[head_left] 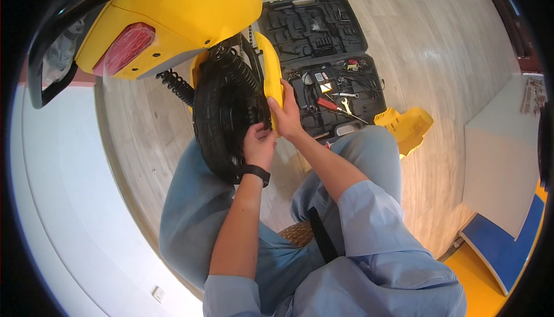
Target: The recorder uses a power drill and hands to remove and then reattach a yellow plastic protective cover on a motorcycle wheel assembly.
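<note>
The yellow vehicle body (202,14) is mounted over the rear wheel (209,115). Beside it, the yellow cover (270,66) is gripped by the right hand (287,116); the curled left hand's (259,146) hold cannot be told. If grip is loosened, the cover could be dropped.

A glossy, curved yellow cover (270,66) sits lengthwise along the right side of the wheel (210,118). The wheel's tyre is black.

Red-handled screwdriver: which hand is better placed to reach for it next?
Probably the right hand: it holds the yellow cover on the side nearer the red-handled screwdriver, while the left hand is farther away, at the black wheel.
</note>
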Motion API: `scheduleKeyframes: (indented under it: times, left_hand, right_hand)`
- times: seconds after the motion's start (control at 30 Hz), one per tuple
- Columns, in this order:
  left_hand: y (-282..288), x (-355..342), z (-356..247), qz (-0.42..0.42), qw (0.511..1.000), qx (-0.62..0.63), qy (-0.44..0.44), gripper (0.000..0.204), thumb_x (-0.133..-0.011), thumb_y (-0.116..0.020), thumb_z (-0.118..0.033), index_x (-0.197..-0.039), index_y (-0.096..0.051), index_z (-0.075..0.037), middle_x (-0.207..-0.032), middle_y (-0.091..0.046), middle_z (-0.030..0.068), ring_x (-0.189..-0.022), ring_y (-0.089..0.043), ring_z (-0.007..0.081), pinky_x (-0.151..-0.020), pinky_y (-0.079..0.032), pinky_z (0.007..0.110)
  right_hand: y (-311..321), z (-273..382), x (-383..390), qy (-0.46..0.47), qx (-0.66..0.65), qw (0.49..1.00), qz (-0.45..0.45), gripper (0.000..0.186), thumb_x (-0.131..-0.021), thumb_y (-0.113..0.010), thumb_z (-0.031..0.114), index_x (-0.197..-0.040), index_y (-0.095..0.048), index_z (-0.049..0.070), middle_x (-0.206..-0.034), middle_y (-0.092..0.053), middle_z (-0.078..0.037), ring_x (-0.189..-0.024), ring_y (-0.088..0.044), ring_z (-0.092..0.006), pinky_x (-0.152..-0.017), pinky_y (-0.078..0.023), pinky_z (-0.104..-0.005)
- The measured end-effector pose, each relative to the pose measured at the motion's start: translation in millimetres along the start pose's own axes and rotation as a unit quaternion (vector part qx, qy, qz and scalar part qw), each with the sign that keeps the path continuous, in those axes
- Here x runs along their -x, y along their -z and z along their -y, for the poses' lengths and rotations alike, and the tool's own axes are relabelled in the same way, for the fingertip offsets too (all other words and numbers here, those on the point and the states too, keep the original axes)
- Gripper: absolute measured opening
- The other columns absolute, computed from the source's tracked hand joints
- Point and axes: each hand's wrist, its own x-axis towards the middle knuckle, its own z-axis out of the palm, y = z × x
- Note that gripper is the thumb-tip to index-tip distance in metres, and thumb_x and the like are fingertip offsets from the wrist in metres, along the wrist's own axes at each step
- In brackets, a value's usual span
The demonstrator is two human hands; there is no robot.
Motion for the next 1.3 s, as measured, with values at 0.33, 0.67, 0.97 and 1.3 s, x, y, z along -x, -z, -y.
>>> scheduleKeyframes:
  times: [0.33, 0.67, 0.97, 1.3]
  left_hand:
    - [4.9, -9.0, 17.0, 0.004, 0.999, -0.022, -0.043, 0.049, -0.081, -0.067, 0.001, -0.124, -0.043, 0.003, -0.110, -0.059, 0.0170, -0.086, -0.061, 0.0177, -0.072, -0.051, 0.027]
    - [2.1, -6.9, 9.0, -0.001, 0.993, -0.079, -0.086, 0.042, -0.079, -0.070, 0.003, -0.113, -0.046, 0.001, -0.101, -0.063, 0.0164, -0.089, -0.062, 0.0188, -0.079, -0.052, 0.028]
    - [-9.3, -3.2, 5.1, -0.046, 0.971, -0.207, -0.114, 0.043, -0.077, -0.072, 0.004, -0.110, -0.045, 0.000, -0.095, -0.063, 0.0147, -0.084, -0.063, 0.0189, -0.077, -0.053, 0.030]
    - [-20.5, 2.6, -1.8, -0.070, 0.961, -0.234, -0.127, 0.038, -0.076, -0.073, -0.002, -0.107, -0.050, 0.001, -0.093, -0.067, 0.0147, -0.081, -0.065, 0.0196, -0.076, -0.053, 0.031]
  right_hand:
    - [-6.8, -0.3, 0.5, -0.007, -0.005, 0.999, 0.038, 0.063, -0.093, -0.049, 0.037, -0.143, -0.029, 0.004, -0.131, -0.047, -0.021, -0.121, -0.048, -0.0299, -0.103, -0.035, -0.0355]
    - [-20.4, -6.6, -6.6, -0.162, -0.294, 0.942, -0.021, 0.058, -0.097, -0.039, 0.037, -0.145, -0.029, 0.005, -0.145, -0.036, -0.020, -0.136, -0.033, -0.0308, -0.112, -0.023, -0.0359]
    - [-5.2, 8.3, -14.3, -0.226, -0.195, 0.954, 0.019, 0.059, -0.095, -0.053, 0.036, -0.147, -0.035, 0.014, -0.148, -0.034, -0.018, -0.136, -0.035, -0.0286, -0.111, -0.027, -0.0349]
    - [3.5, -4.9, -21.1, -0.215, -0.208, 0.953, 0.053, 0.058, -0.096, -0.055, 0.032, -0.147, -0.035, 0.012, -0.139, -0.046, -0.018, -0.123, -0.048, -0.0232, -0.103, -0.037, -0.0319]
